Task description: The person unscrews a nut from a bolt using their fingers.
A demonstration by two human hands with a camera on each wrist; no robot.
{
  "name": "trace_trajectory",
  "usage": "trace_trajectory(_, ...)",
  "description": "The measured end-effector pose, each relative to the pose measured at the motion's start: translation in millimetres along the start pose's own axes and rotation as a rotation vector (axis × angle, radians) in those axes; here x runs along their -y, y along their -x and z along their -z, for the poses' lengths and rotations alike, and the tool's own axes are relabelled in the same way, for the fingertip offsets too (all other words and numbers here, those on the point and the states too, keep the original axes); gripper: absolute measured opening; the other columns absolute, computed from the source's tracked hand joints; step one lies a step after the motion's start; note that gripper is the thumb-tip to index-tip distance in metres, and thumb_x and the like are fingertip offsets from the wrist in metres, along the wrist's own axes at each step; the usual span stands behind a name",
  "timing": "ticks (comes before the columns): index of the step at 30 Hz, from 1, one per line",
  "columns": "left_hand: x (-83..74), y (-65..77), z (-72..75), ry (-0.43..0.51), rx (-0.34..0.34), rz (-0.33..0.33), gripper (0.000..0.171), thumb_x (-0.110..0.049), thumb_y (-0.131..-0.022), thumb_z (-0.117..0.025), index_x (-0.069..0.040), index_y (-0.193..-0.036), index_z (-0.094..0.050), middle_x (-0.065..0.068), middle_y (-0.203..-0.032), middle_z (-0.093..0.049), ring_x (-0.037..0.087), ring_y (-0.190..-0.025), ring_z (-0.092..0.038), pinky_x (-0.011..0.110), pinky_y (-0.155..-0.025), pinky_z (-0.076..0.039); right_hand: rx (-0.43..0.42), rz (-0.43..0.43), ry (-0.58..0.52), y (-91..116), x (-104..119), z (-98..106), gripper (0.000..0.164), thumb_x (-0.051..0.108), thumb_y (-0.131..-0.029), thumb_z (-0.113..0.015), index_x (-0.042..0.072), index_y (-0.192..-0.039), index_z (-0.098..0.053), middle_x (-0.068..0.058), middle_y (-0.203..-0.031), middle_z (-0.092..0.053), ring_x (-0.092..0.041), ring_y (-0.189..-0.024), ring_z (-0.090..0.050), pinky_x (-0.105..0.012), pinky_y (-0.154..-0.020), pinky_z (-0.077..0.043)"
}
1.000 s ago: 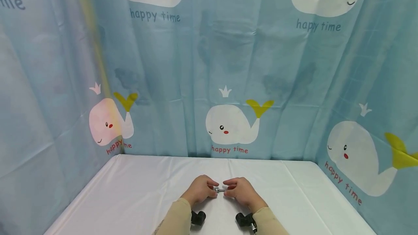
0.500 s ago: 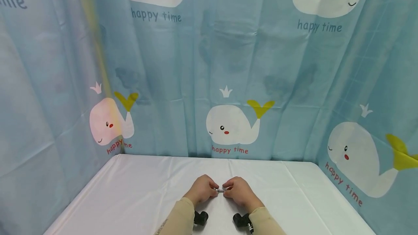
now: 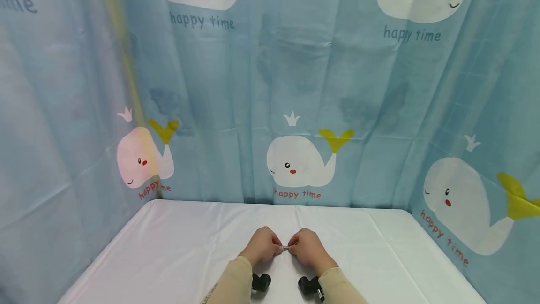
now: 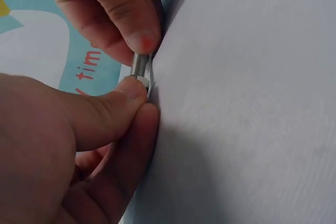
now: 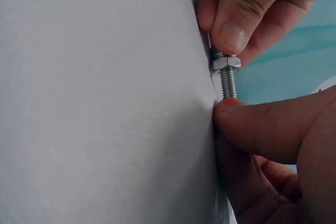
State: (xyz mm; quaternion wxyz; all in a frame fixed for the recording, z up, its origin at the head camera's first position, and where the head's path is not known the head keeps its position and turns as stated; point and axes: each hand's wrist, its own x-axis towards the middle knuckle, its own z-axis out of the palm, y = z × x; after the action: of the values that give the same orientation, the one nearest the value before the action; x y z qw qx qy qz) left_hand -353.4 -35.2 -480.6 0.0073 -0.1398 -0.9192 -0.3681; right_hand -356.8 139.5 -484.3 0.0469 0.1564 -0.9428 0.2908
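A silver threaded bolt (image 3: 285, 248) lies level between my two hands, low over the white table. A hex nut (image 5: 227, 63) sits around it near the left fingertips. My left hand (image 3: 261, 246) pinches the bolt's end on the far side of the nut, thumb against forefinger; those fingers hide that end. From the other side, my right hand (image 3: 309, 249) grips the threaded end between thumb and fingers. A short length of bare thread (image 4: 138, 65) shows between the nut and the right fingertips.
White cloth covers the table (image 3: 185, 238). Blue curtains (image 3: 236, 107) with printed whales hang behind it and along both sides. Below the wrists, black camera mounts (image 3: 261, 282) stick out toward each other.
Both hands have drawn slightly closer together, and less of the bolt shows between them. The right fingers, spread wider earlier, have come together on the bolt. The left fingers have also tightened.
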Motion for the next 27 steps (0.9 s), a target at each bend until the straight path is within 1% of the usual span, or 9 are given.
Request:
trace_trajectory(3,-1.1,-0.3,0.2,0.008,0.008,-0.018,0.01,-0.005,-0.083,-0.078,-0.008,-0.074,-0.074,-0.004,-0.065,-0.058,0.015,-0.066,-0.051,0.033,-0.065,-0.046,-0.008,-0.009,0.003,0,-1,0,0.009,0.007,-0.081,-0.079,0.011,-0.075,-0.074,0.002,-0.078,-0.052,-0.016,-0.076,-0.051,-0.039,-0.072,-0.048)
trace_trajectory(6,-0.5,-0.9,-0.1,0.023,0.009,-0.008,0.011,-0.006,-0.084,-0.077,-0.009,-0.075,-0.073,-0.004,-0.064,-0.057,0.015,-0.066,-0.051,0.033,-0.065,-0.045,-0.015,-0.014,-0.005,1,-2,-1,0.009,0.007,-0.082,-0.08,0.012,-0.076,-0.074,0.003,-0.078,-0.052,-0.016,-0.075,-0.051,-0.038,-0.071,-0.047)
trace_trajectory(10,1.7,-1.0,0.6,0.078,0.006,0.011,0.007,-0.005,-0.086,-0.075,-0.008,-0.08,-0.075,-0.003,-0.062,-0.06,0.014,-0.061,-0.054,0.032,-0.064,-0.046,-0.032,-0.019,-0.009,1,-1,-1,0.009,0.008,-0.082,-0.08,0.012,-0.076,-0.075,0.003,-0.079,-0.053,-0.015,-0.076,-0.051,-0.039,-0.072,-0.048)
trace_trajectory(14,1.6,0.8,5.2,0.148,0.002,0.007,0.005,-0.004,-0.089,-0.073,-0.008,-0.087,-0.076,-0.001,-0.065,-0.062,0.013,-0.057,-0.057,0.031,-0.06,-0.047,-0.058,0.002,-0.009,2,7,8,0.008,0.008,-0.081,-0.081,0.012,-0.077,-0.076,0.002,-0.08,-0.055,-0.017,-0.076,-0.053,-0.037,-0.071,-0.048)
trace_trajectory(18,-0.7,4.9,12.2,0.241,0.004,0.006,0.006,-0.007,-0.09,-0.073,-0.011,-0.09,-0.077,-0.002,-0.074,-0.065,0.014,-0.062,-0.061,0.032,-0.06,-0.05,-0.065,0.0,-0.059,8,17,21,0.006,0.007,-0.082,-0.08,0.009,-0.079,-0.076,0.002,-0.081,-0.056,-0.016,-0.075,-0.054,-0.034,-0.065,-0.048)
trace_trajectory(22,-5.3,10.8,20.7,0.361,-0.007,0.014,0.008,-0.008,-0.09,-0.073,-0.011,-0.096,-0.078,-0.002,-0.084,-0.068,0.015,-0.071,-0.065,0.035,-0.066,-0.054,-0.081,0.002,-0.098,13,26,32,0.004,0.009,-0.085,-0.079,0.009,-0.081,-0.077,0.003,-0.084,-0.057,-0.015,-0.074,-0.054,-0.033,-0.062,-0.048)
trace_trajectory(25,-10.6,15.2,26.8,0.41,-0.023,0.016,0.01,-0.01,-0.091,-0.073,-0.01,-0.099,-0.077,0.0,-0.086,-0.068,0.016,-0.074,-0.066,0.037,-0.07,-0.055,-0.1,0.007,-0.1,16,32,38,0.005,0.012,-0.087,-0.078,0.009,-0.083,-0.077,0.004,-0.086,-0.058,-0.015,-0.077,-0.054,-0.033,-0.063,-0.048)
trace_trajectory(27,-15.1,18.6,30.5,0.421,-0.03,0.015,0.01,-0.011,-0.091,-0.073,-0.01,-0.1,-0.077,0.0,-0.086,-0.068,0.016,-0.075,-0.066,0.039,-0.072,-0.055,-0.111,0.009,-0.098,19,36,42,0.006,0.013,-0.087,-0.077,0.009,-0.083,-0.077,0.005,-0.087,-0.058,-0.015,-0.078,-0.055,-0.033,-0.064,-0.048)
